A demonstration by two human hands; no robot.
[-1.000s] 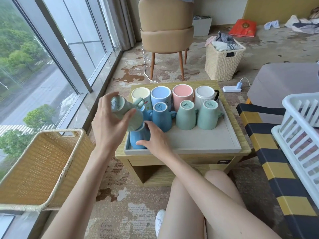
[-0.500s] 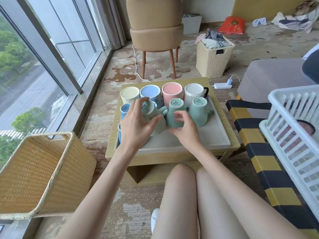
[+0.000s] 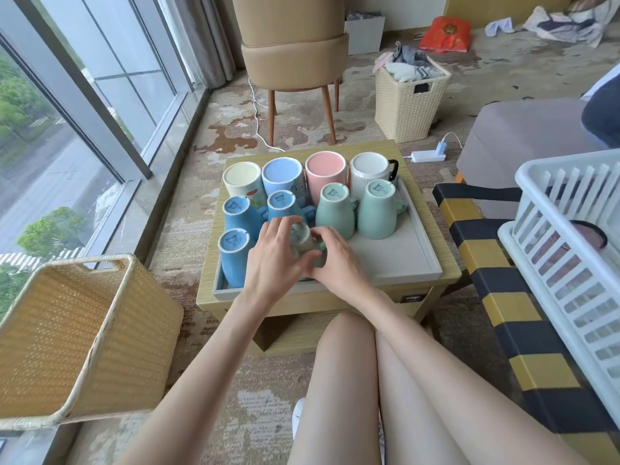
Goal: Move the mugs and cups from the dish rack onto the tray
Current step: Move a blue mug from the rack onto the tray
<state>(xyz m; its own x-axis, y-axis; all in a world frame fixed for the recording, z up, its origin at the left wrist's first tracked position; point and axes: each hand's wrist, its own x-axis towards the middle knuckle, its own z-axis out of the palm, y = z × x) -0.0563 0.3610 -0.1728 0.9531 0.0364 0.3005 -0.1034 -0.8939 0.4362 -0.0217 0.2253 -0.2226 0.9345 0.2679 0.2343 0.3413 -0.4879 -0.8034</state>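
Note:
A grey tray [image 3: 402, 260] sits on a small wooden table and carries several upside-down mugs: tall cream, blue, pink and white ones at the back, blue mugs [image 3: 235, 253] on the left, two green mugs [image 3: 377, 209] on the right. Both hands wrap a pale green mug [image 3: 302, 238], base up, at the tray's front middle. My left hand [image 3: 273, 258] grips its left side and my right hand [image 3: 335, 260] its right side. The white dish rack [image 3: 567, 263] stands at the right edge, with only a dark round shape visible inside.
A woven yellow basket [image 3: 77, 333] stands on the floor at the left. A tan chair [image 3: 292, 52] and a cream laundry basket [image 3: 409, 99] are behind the table. A black-and-yellow striped bench [image 3: 503, 280] holds the rack. My bare legs are below the table's front.
The green mug moved from above the tray's left corner, down and right to the front middle. My right hand left the blue mug and joined the left on the green mug.

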